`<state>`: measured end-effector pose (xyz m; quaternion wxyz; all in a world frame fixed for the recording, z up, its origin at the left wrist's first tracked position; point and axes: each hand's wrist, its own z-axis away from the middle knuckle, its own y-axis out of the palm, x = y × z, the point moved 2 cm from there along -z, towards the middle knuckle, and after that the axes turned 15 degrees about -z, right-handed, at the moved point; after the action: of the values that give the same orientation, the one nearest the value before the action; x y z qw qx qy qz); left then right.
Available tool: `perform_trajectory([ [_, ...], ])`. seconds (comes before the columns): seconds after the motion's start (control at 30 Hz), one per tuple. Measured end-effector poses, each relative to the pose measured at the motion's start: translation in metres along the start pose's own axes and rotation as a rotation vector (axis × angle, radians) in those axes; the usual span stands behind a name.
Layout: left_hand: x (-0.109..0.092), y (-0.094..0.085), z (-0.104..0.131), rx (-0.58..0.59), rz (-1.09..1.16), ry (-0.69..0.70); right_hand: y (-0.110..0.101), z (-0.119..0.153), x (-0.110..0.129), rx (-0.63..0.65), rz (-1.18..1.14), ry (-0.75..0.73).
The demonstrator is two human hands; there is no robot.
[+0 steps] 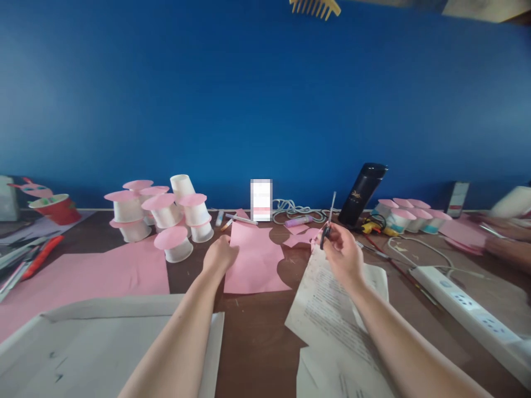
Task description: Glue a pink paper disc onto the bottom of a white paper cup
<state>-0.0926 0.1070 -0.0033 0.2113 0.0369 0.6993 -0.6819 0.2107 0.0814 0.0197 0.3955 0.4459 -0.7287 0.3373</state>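
Note:
My left hand (220, 255) is closed on the left edge of a pink paper sheet (254, 265), which has curved cutouts along its right side. Dark-handled scissors (327, 235) are in my right hand (343, 251), their blades pointing up. The scissors are to the right of the sheet and apart from it. Pink scraps (301, 237) lie between the sheet and the scissors. Beneath my right hand and forearm are printed papers (327, 304).
Stacked white cups (166, 215) with pink discs stand left. A black bottle (362, 196), more cups (400, 220) and a power strip (464, 301) are right. Another person's hand (508, 249) holds something metallic at the far right. A phone (261, 202) stands by the wall.

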Motion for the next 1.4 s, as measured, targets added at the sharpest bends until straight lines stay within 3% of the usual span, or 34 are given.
perform_trajectory([
  [0.17, -0.004, 0.000, 0.005, 0.004, -0.055, 0.008, 0.009, 0.015, 0.015, 0.202, -0.058, -0.069],
  [0.27, -0.007, -0.001, 0.007, 0.014, -0.086, -0.009, 0.009, 0.010, 0.012, 0.194, -0.043, -0.044],
  [0.33, -0.008, -0.002, 0.008, 0.016, -0.115, -0.024, 0.005, 0.000, 0.006, 0.163, -0.096, 0.078],
  [0.43, -0.010, -0.002, 0.010, 0.016, -0.144, -0.016, -0.003, -0.011, -0.003, 0.172, -0.368, 0.377],
  [0.53, -0.011, -0.001, 0.010, 0.009, -0.152, 0.015, -0.011, -0.013, -0.002, 0.341, -0.682, 0.539],
  [0.63, -0.011, 0.001, 0.010, -0.007, -0.163, 0.034, -0.025, -0.008, 0.007, 0.493, -0.820, 0.550],
  [0.73, -0.011, 0.002, 0.009, -0.007, -0.180, 0.034, -0.034, -0.002, 0.019, 0.835, -0.668, 0.523],
  [0.83, -0.011, 0.002, 0.009, 0.005, -0.201, 0.029, -0.033, 0.003, 0.029, 1.238, -0.245, 0.454],
  [0.93, -0.012, 0.002, 0.010, 0.007, -0.228, 0.025, -0.028, 0.002, 0.029, 1.381, 0.093, 0.293],
  [1.07, -0.012, 0.001, 0.010, -0.001, -0.250, 0.033, -0.025, -0.001, 0.018, 1.405, 0.243, 0.264],
  [1.13, -0.012, 0.001, 0.010, 0.003, -0.256, 0.037, -0.023, -0.004, 0.013, 1.279, 0.272, 0.191],
  [1.27, -0.012, 0.001, 0.010, 0.020, -0.251, 0.038, -0.008, -0.007, 0.004, 0.820, 0.410, -0.180],
  [1.3, -0.013, 0.001, 0.009, 0.021, -0.248, 0.036, -0.001, -0.004, 0.002, 0.769, 0.467, -0.250],
  [1.4, -0.013, 0.001, 0.010, 0.025, -0.238, 0.033, 0.019, 0.003, -0.008, 0.781, 0.588, -0.353],
])
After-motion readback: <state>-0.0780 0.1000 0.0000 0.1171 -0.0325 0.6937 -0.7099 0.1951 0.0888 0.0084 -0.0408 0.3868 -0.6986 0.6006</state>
